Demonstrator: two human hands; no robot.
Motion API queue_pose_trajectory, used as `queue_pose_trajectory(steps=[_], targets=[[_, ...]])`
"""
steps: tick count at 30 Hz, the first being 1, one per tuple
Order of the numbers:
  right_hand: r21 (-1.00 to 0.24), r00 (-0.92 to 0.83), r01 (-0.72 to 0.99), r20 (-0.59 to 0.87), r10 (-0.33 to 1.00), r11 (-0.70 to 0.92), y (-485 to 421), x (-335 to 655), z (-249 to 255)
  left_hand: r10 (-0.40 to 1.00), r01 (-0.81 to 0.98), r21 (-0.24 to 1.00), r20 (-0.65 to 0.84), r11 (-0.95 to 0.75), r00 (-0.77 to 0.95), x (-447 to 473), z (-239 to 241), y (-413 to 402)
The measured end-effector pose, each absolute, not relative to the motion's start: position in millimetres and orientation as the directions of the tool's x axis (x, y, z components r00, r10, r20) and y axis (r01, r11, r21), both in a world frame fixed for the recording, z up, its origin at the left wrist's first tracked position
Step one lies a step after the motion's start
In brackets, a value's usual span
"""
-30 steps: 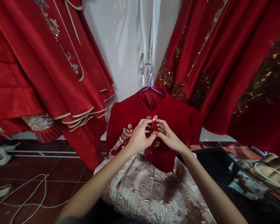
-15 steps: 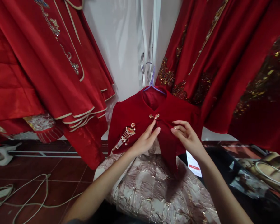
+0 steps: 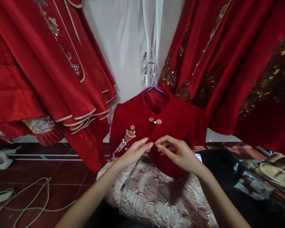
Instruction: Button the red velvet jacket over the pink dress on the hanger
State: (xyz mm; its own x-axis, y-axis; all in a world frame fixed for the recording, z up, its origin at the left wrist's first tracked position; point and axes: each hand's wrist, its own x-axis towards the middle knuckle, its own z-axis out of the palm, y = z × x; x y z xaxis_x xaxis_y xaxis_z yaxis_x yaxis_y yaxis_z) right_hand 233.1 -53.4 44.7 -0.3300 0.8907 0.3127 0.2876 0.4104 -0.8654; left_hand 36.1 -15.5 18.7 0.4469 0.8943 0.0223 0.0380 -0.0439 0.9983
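A small red velvet jacket (image 3: 178,118) hangs on a purple hanger (image 3: 154,85) over a pale pink brocade skirt (image 3: 154,196). A pearl clasp (image 3: 155,120) closes its neck, and a beaded fan tassel (image 3: 128,136) hangs on its left chest. My left hand (image 3: 134,152) and my right hand (image 3: 179,153) meet at the jacket's front opening, below the clasp. Both hands pinch the velvet edges between fingertips and thumb.
Long red embroidered gowns hang at the left (image 3: 45,63) and right (image 3: 228,63), with a white wall (image 3: 123,47) between. White cables (image 3: 26,196) lie on the dark red tiled floor. Dark cloth and a bag (image 3: 256,186) lie at the right.
Both hands dropped from near the pearl clasp to a lower point on the front opening. The right flap, pulled open half a second ago, lies closed again.
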Motion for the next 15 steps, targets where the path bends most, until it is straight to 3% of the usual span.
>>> queue_pose_trajectory(steps=[4, 9, 15], targets=[[-0.849, -0.315, 0.328, 0.315, 0.895, 0.414, -47, 225, 36, 0.841, 0.064, 0.997, 0.005, -0.047, 0.54, 21, 18, -20], [-0.845, -0.189, 0.358, 0.351, 0.917, 0.397, -44, 209, 22, 0.895, 0.146, 0.979, 0.062, -0.14, 0.443, 8, 31, -15], [-0.903, -0.12, 0.225, 0.348, 0.93, 0.367, -46, 191, 7, 0.895, 0.252, 0.937, 0.114, -0.241, 0.432, 7, 31, -18]])
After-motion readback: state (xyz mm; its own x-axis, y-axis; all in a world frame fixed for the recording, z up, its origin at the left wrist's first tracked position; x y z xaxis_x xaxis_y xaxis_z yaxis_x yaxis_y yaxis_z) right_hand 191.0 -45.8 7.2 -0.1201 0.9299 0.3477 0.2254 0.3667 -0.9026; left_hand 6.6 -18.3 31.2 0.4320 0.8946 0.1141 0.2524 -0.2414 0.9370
